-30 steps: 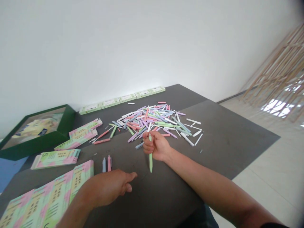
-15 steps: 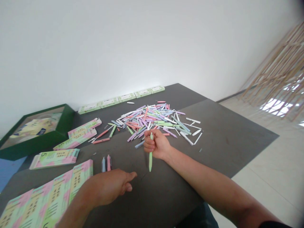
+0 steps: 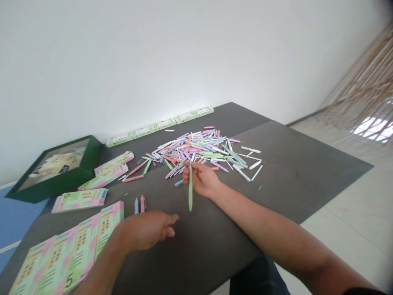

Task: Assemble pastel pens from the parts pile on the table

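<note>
as right hand [image 3: 201, 179] grips a green pen [image 3: 190, 192] — left hand [image 3: 145, 230] open

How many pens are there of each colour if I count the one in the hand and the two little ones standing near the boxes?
Pale green pen, in the right hand: 1
Blue pen: 1
Pink pen: 1
Total: 3

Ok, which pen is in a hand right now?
The pale green pen in the right hand: it's the only one held, while the other pens lie on the dark table.
</note>
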The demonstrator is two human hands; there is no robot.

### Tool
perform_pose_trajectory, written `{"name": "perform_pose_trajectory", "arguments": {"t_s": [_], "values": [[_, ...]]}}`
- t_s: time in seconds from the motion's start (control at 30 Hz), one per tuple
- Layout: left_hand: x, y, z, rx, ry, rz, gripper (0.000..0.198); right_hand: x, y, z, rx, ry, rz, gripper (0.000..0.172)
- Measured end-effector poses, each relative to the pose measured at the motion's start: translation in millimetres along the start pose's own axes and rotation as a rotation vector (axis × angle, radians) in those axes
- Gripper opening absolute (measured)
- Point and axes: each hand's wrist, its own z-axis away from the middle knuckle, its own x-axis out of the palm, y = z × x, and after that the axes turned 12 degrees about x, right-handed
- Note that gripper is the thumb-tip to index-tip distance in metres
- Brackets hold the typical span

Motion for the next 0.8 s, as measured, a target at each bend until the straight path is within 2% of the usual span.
{"name": "perform_pose_trajectory", "arguments": {"t_s": [0.2, 0.4, 0.6, 0.8], "values": [[1.1, 17.9, 12.4, -0.055, 0.078, 0.004, 0.054, -2.3, 2.0, -2.9, -0.031, 0.01, 0.214, 0.014], [8.9, 26.5, 21.8, -0.025, 0.093, 0.042, 0.073, 2.8, 8.4, -0.1, -0.05, 0.113, 0.435, 0.012], [7.0, 21.8, 21.6, -0.057, 0.201, -0.074, 0.081, 5.6, 6.2, 7.7, 0.042, -0.072, 0.393, 0.009], [9.9, 22.3, 23.6, -0.042, 0.211, -0.098, 0.086, 5.4, 8.0, 11.4, 0.077, -0.138, 0.324, 0.013]]}}
